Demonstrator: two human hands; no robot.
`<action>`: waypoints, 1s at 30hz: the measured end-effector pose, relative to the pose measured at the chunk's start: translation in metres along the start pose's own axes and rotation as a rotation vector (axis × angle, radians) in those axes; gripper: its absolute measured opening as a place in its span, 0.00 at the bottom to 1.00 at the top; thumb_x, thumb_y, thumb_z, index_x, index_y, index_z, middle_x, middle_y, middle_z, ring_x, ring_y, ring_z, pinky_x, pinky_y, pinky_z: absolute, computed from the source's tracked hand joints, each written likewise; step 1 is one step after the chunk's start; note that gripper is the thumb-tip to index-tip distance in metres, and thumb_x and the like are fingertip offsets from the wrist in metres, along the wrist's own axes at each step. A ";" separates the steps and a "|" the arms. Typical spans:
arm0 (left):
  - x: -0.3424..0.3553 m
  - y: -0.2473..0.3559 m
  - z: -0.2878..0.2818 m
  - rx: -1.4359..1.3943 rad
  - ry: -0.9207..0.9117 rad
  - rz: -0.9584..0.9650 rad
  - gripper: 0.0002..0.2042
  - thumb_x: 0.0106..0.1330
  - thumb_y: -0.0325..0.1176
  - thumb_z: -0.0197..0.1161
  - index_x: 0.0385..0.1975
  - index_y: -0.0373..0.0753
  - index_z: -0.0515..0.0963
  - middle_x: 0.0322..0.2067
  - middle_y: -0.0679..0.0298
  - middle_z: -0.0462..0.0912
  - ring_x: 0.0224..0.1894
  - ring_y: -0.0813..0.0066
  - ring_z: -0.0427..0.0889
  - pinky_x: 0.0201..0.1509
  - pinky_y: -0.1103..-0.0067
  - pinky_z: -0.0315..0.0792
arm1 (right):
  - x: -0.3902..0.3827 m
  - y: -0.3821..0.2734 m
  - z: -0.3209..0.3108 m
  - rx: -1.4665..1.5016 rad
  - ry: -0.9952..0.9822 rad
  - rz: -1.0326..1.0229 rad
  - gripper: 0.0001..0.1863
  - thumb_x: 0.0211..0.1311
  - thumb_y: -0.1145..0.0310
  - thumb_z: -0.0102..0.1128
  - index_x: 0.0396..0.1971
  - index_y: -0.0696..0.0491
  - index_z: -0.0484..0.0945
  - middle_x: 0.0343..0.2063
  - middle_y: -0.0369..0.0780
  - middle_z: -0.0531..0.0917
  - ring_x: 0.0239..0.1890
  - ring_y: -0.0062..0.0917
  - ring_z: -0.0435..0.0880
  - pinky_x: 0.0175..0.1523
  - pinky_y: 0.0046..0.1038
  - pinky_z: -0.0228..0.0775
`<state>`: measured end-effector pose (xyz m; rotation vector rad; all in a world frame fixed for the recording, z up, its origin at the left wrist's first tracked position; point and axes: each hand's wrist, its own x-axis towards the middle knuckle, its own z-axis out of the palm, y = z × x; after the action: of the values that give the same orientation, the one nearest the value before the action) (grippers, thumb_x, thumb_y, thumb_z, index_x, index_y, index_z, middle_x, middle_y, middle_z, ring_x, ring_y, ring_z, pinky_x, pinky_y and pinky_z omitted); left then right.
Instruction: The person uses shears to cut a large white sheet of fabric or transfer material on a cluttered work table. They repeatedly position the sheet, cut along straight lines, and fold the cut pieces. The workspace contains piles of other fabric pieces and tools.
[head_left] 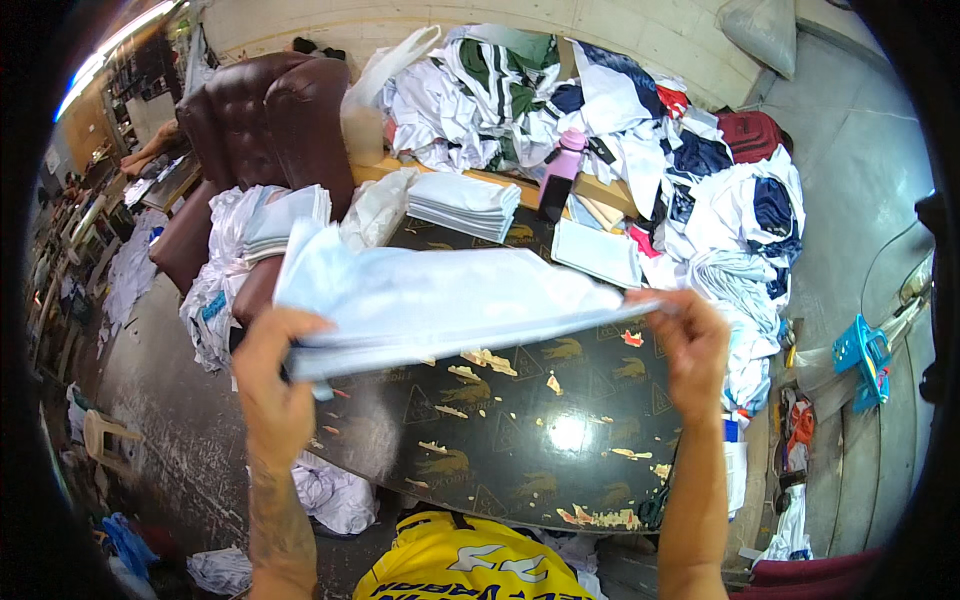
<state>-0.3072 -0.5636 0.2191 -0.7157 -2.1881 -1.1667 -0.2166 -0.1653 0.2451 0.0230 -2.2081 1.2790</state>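
A long piece of white fabric (440, 300) is stretched between my two hands above a dark, worn table (520, 430). My left hand (275, 370) grips its left end, fingers closed over the cloth. At the other end, the fingers of my right hand (685, 335) pinch a narrow corner. The fabric is slightly blurred and hangs in loose folds toward its far side. Beyond it lie a stack of folded white cloths (463, 205) and a flatter folded pile (597, 252).
A pink bottle (568, 158) stands behind the stacks, with a dark phone-like object (554, 197) against it. Heaps of white, green and navy garments (450, 110) fill the far side. A maroon armchair (240, 130) is at the left; a blue plastic basket (862, 360) is at the right.
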 end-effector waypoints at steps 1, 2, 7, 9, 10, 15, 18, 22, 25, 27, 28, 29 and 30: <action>-0.026 -0.004 0.007 0.000 -0.019 -0.054 0.18 0.47 0.17 0.53 0.39 0.33 0.82 0.38 0.53 0.85 0.45 0.50 0.84 0.56 0.66 0.76 | -0.019 0.013 0.007 0.094 -0.054 0.083 0.15 0.68 0.83 0.66 0.52 0.58 0.88 0.45 0.40 0.92 0.49 0.21 0.88 0.59 0.26 0.77; -0.054 -0.012 0.017 0.055 -0.024 -0.098 0.16 0.50 0.18 0.55 0.38 0.34 0.82 0.39 0.53 0.85 0.46 0.49 0.83 0.56 0.65 0.75 | -0.039 0.030 0.015 0.061 -0.089 0.125 0.17 0.65 0.86 0.66 0.51 0.58 0.88 0.47 0.41 0.92 0.54 0.23 0.88 0.61 0.28 0.77; -0.213 -0.062 0.092 0.055 -0.052 -0.355 0.11 0.58 0.23 0.61 0.40 0.37 0.84 0.41 0.55 0.84 0.49 0.49 0.81 0.60 0.64 0.69 | -0.165 0.136 0.094 0.041 0.051 0.412 0.09 0.70 0.78 0.67 0.46 0.56 0.89 0.42 0.44 0.92 0.50 0.29 0.89 0.57 0.30 0.78; -0.267 -0.066 0.110 0.092 -0.131 -0.470 0.12 0.57 0.22 0.61 0.40 0.39 0.84 0.44 0.56 0.84 0.54 0.49 0.79 0.65 0.61 0.65 | -0.211 0.162 0.108 -0.090 -0.038 0.559 0.08 0.70 0.76 0.68 0.45 0.55 0.89 0.42 0.46 0.91 0.48 0.33 0.90 0.56 0.32 0.78; -0.290 -0.063 0.114 0.144 -0.189 -0.513 0.13 0.56 0.22 0.61 0.41 0.39 0.84 0.45 0.57 0.84 0.57 0.49 0.78 0.66 0.60 0.64 | -0.230 0.167 0.109 -0.173 -0.077 0.660 0.08 0.70 0.75 0.69 0.45 0.55 0.89 0.42 0.47 0.91 0.47 0.35 0.90 0.55 0.33 0.78; -0.319 -0.043 0.091 0.089 -0.320 -0.580 0.18 0.53 0.20 0.60 0.45 0.40 0.83 0.48 0.58 0.84 0.64 0.48 0.74 0.73 0.55 0.59 | -0.251 0.154 0.075 -0.126 -0.193 0.540 0.08 0.72 0.72 0.67 0.47 0.56 0.88 0.43 0.48 0.91 0.47 0.38 0.91 0.54 0.34 0.78; -0.281 -0.065 0.078 -0.124 -0.359 -0.716 0.18 0.56 0.18 0.59 0.48 0.36 0.81 0.50 0.51 0.84 0.59 0.44 0.80 0.66 0.60 0.70 | -0.206 0.161 0.074 0.096 -0.365 0.659 0.11 0.73 0.71 0.65 0.51 0.56 0.87 0.47 0.46 0.92 0.45 0.30 0.89 0.51 0.33 0.78; -0.222 -0.125 0.102 -0.148 -0.791 -0.843 0.19 0.58 0.18 0.62 0.51 0.35 0.82 0.54 0.48 0.84 0.59 0.46 0.81 0.65 0.64 0.73 | -0.154 0.200 0.116 0.121 -0.728 0.735 0.10 0.72 0.69 0.67 0.49 0.57 0.85 0.58 0.46 0.88 0.41 0.27 0.85 0.47 0.32 0.77; -0.203 -0.148 0.131 -0.188 -0.919 -0.539 0.19 0.58 0.19 0.64 0.52 0.35 0.81 0.58 0.50 0.83 0.62 0.47 0.79 0.68 0.63 0.72 | -0.161 0.211 0.139 -0.051 -0.635 0.691 0.09 0.71 0.70 0.68 0.45 0.58 0.83 0.67 0.48 0.81 0.42 0.33 0.85 0.50 0.33 0.77; -0.201 -0.148 0.141 -0.041 -0.955 -0.322 0.18 0.59 0.20 0.65 0.52 0.34 0.80 0.64 0.53 0.81 0.68 0.47 0.74 0.74 0.63 0.69 | -0.176 0.209 0.141 -0.397 -0.441 0.198 0.08 0.68 0.73 0.68 0.43 0.59 0.81 0.75 0.49 0.73 0.48 0.42 0.85 0.56 0.36 0.76; -0.201 -0.144 0.141 0.052 -0.881 -0.258 0.18 0.59 0.20 0.66 0.51 0.34 0.80 0.65 0.54 0.80 0.70 0.48 0.72 0.75 0.63 0.67 | -0.183 0.204 0.137 -0.388 -0.426 0.290 0.08 0.68 0.73 0.68 0.43 0.59 0.81 0.73 0.49 0.75 0.49 0.43 0.85 0.57 0.36 0.76; -0.201 -0.140 0.138 0.148 -0.839 -0.199 0.18 0.59 0.20 0.66 0.51 0.34 0.80 0.67 0.54 0.79 0.72 0.48 0.71 0.76 0.63 0.66 | -0.188 0.198 0.132 -0.379 -0.373 0.340 0.08 0.68 0.73 0.68 0.43 0.60 0.81 0.70 0.50 0.76 0.51 0.43 0.84 0.58 0.36 0.76; -0.201 -0.136 0.134 0.242 -0.796 -0.137 0.18 0.59 0.20 0.66 0.51 0.34 0.80 0.68 0.55 0.78 0.74 0.48 0.69 0.77 0.64 0.65 | -0.191 0.192 0.128 -0.357 -0.295 0.348 0.08 0.68 0.73 0.68 0.43 0.60 0.81 0.68 0.50 0.78 0.53 0.44 0.84 0.59 0.37 0.75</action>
<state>-0.2870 -0.5536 -0.0570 -1.0599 -3.0022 -0.7060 -0.1747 -0.2142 -0.0468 -0.3452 -2.7612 1.0860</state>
